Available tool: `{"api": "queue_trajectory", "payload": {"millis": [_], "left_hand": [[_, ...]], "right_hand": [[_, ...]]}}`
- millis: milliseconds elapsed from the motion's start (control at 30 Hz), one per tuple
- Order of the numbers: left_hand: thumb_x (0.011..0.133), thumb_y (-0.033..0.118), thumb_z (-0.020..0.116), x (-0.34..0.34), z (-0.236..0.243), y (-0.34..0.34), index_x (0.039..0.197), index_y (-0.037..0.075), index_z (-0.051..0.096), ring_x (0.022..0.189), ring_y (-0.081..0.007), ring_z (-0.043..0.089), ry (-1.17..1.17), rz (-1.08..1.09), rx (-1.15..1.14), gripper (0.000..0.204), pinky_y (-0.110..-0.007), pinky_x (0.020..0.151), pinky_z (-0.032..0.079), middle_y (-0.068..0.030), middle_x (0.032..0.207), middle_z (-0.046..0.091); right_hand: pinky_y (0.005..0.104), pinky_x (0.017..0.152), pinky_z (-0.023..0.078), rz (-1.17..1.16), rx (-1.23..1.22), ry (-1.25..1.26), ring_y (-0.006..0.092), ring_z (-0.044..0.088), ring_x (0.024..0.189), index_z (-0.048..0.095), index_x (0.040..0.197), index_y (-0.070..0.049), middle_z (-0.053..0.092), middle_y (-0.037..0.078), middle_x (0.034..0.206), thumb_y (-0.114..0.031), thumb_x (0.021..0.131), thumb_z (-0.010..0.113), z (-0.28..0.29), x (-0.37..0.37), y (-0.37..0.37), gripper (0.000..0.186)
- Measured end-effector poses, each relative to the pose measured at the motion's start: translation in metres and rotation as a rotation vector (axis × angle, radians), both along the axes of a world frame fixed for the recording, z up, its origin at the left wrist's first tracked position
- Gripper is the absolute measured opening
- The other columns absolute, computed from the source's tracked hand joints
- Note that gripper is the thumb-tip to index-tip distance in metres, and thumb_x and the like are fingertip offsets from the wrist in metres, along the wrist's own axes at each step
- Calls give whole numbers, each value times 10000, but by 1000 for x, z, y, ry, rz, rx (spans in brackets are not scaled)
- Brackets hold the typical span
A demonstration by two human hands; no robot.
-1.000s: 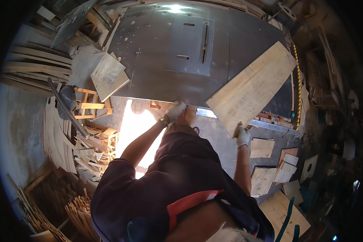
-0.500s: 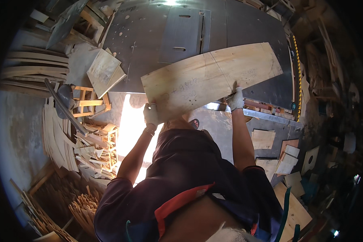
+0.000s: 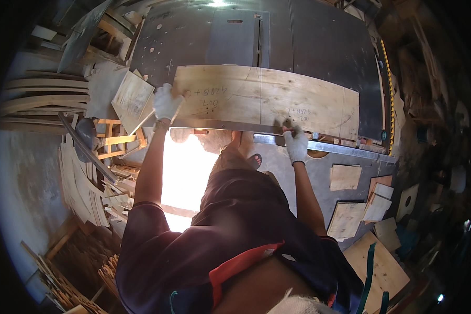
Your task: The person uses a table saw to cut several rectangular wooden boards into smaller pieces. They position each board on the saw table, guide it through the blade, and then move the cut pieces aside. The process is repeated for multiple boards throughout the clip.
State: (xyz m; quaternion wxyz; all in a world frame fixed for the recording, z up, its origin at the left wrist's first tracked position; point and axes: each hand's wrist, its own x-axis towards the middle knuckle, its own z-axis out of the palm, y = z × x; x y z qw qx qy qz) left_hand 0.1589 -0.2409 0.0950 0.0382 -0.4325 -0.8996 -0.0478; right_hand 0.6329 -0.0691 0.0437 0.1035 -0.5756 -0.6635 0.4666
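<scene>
Across the upper middle of the frame, one long plywood board [image 3: 298,91] now lies nearly level on one dark table [image 3: 329,47], where half a second ago it slanted up to the right! Two gloved hands at it: the left hand [image 3: 167,102], loosely bent, is up at the board's left end; the right hand [image 3: 296,144], fingers curled, is lower, by the front edge, and whether either actually grips, I cannot tell
</scene>
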Motion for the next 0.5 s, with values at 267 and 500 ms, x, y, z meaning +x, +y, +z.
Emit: {"api": "queue_trajectory", "payload": {"millis": [267, 500], "left_hand": [[618, 603, 889, 147, -73, 34, 1570, 92, 456, 1559, -433, 301, -163, -408, -1, 1164, -603, 1253, 253, -222, 1657, 381], [675, 665, 823, 142, -93, 59, 1531, 87, 519, 1500, -464, 391, -45, -334, 51, 1077, -627, 1232, 271, -276, 1584, 462]], "right_hand": [[671, 1245, 233, 485, 429, -609, 420, 242, 1587, 500, 1544, -263, 356, 77, 1703, -548, 749, 853, 14, 17, 50, 915], [789, 1183, 216, 588, 432, -651, 495, 214, 1578, 454, 1584, -312, 273, 49, 1749, -465, 813, 817, -5, -1, 98, 867]]}}
